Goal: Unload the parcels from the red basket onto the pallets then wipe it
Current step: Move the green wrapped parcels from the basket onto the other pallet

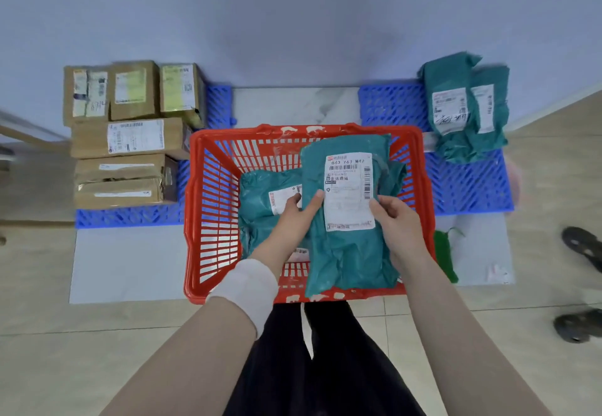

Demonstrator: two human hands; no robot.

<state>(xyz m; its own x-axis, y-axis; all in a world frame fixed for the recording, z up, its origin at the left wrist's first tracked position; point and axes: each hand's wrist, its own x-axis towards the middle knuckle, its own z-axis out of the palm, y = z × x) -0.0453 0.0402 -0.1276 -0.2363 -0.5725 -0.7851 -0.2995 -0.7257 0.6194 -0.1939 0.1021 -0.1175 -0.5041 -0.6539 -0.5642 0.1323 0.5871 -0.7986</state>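
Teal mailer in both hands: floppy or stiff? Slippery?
Likely floppy: the teal mailer is creased and wrinkled. Probably light: left hand and right hand hold it by its edges. Film looks smooth, maybe slippery.

Held teal parcel's label (349, 191) reads "843 Y63 M47".

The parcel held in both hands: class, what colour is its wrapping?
The parcel is teal green, with a white label; head view.
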